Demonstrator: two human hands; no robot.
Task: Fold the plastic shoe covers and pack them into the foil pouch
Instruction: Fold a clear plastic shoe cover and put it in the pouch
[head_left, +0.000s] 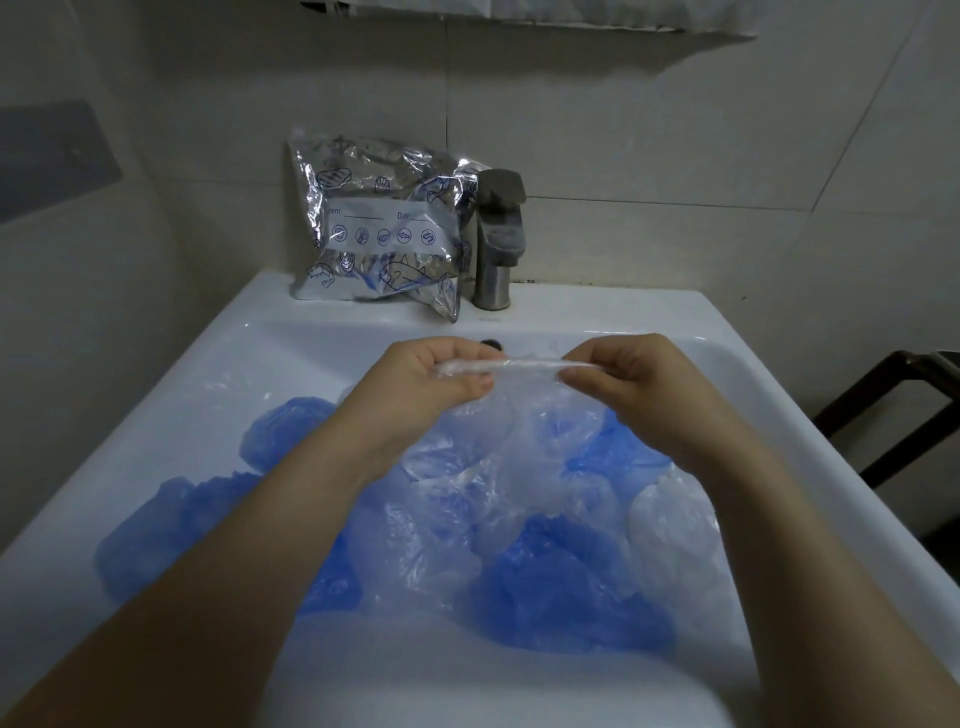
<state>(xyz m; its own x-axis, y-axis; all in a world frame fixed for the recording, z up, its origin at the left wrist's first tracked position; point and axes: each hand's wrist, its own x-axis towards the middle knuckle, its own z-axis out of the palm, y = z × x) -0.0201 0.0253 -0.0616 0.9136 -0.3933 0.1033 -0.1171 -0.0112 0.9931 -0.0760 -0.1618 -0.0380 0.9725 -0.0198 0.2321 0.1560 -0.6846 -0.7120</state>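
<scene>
Here, sink (753, 364) w/ blue & clear shoe covers (561, 571); both hands' fingers (470, 383) pinching clear cover (511, 366); foil pouch (379, 228) part-filled

1. A clear plastic shoe cover (511, 415) is held up over the basin, its gathered upper edge stretched into a narrow horizontal band, the loose body hanging below in crumpled folds.
2. A heap of shoe covers (550, 571), blue and clear mixed, lies crumpled and unfolded in the basin, overlapping one another.
3. The foil pouch (376, 223) stands upright on the back ledge against the wall, silver and wrinkled, printed with dark food drawings and a pale label strip; blue plastic shows through near its bottom.
</scene>
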